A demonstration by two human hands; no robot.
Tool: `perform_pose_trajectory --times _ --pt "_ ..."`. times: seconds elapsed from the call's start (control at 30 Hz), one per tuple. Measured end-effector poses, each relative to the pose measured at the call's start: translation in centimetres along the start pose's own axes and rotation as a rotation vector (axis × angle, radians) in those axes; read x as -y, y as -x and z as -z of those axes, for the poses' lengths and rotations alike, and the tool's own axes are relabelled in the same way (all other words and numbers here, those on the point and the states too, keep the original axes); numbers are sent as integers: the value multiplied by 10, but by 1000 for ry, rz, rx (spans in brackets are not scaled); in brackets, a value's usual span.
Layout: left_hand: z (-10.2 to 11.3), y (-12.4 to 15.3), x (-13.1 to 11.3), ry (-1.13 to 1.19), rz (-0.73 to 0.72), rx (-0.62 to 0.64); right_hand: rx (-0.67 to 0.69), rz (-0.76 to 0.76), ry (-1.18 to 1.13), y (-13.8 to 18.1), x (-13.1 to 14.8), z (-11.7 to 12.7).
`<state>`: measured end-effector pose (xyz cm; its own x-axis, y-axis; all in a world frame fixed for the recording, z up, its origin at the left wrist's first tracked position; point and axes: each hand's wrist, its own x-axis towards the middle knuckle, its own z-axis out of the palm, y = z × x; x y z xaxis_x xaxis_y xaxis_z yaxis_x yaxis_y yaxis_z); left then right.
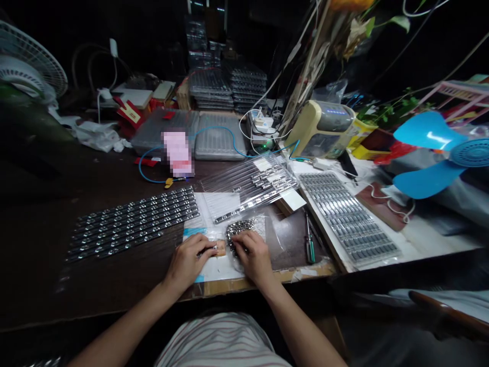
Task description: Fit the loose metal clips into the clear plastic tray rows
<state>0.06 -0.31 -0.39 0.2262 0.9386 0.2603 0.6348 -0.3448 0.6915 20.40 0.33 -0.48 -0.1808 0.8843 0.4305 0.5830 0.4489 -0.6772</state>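
Observation:
My left hand (192,260) has its thumb and fingers pinched together beside a small tan block (220,248), over a white sheet at the front of the table. Something small and dark shows at its fingertips, too small to name. A heap of tiny shiny metal parts (236,229) lies on clear plastic just right of the block. My right hand (252,253) dips its closed fingertips into the near edge of this heap; what they hold is hidden. Beyond the hands lies a clear ribbed plastic tray (248,186) with several dark metallic pieces in its grooves.
Rows of dark segmented strips (133,221) lie to the left. On the right are a green-handled screwdriver (310,247), a filled plastic tray (347,216) and a blue-bladed fan (431,153). Lidded trays (219,135), a blue cable and a yellowish device (323,130) stand at the back.

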Motion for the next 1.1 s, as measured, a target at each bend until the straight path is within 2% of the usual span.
perform_pose_trajectory --times 0.1,0.27,0.4,0.57,0.73,0.9,1.1 --pt "2 -1 1 71 42 -9 20 8 30 -2 7 -1" --pt "3 -4 3 128 115 -121 119 38 207 -10 24 -16" --pt "2 -4 3 141 119 -121 130 78 273 -12 31 -27" --pt "4 -4 2 145 121 -122 124 73 306 -13 25 -14" --pt "4 -10 -8 80 60 -67 94 51 395 -13 10 3" --pt "-6 -11 -18 -4 -64 10 61 29 337 -8 1 1" --pt "-11 -9 -17 -50 -101 9 24 21 297 -6 0 0"
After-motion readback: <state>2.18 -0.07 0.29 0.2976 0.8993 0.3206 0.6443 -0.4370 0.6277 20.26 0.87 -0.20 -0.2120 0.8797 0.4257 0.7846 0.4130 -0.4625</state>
